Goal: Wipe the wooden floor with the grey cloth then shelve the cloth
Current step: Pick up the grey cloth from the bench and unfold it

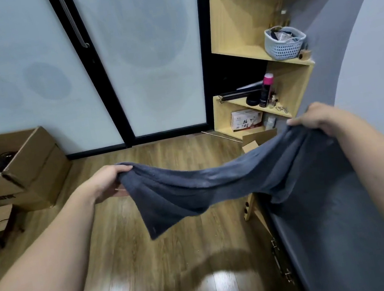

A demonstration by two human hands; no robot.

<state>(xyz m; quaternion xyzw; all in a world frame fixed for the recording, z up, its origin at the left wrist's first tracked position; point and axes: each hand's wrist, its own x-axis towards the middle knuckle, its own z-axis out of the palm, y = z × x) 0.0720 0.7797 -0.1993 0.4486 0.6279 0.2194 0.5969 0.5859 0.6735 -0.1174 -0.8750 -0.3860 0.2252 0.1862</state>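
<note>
Both our forearms reach out from the bottom corners, and between them we hold the grey cloth [207, 188] up in the air, well above the wooden floor [139, 265]. Our left hand [106, 180] has its fingers curled round one bunched end; our right hand [316, 118] grips the other end the same way, a little higher. We judge the cloth soft, limp and light: it sags in the middle and a loose corner hangs down toward the boards. It will fold and drape wherever we let go, so taking it by the ends or gathering it into a pad should suit wiping. The floor looks glossy, so a bunched cloth should slide easily. To our right runs a dark grey sofa [336, 236]. Beyond it stand the wooden shelves [238, 26], holding a pale basket [283, 44] and a can with a pink cap [266, 91]. An open cardboard box [27, 167] sits at the left.
</note>
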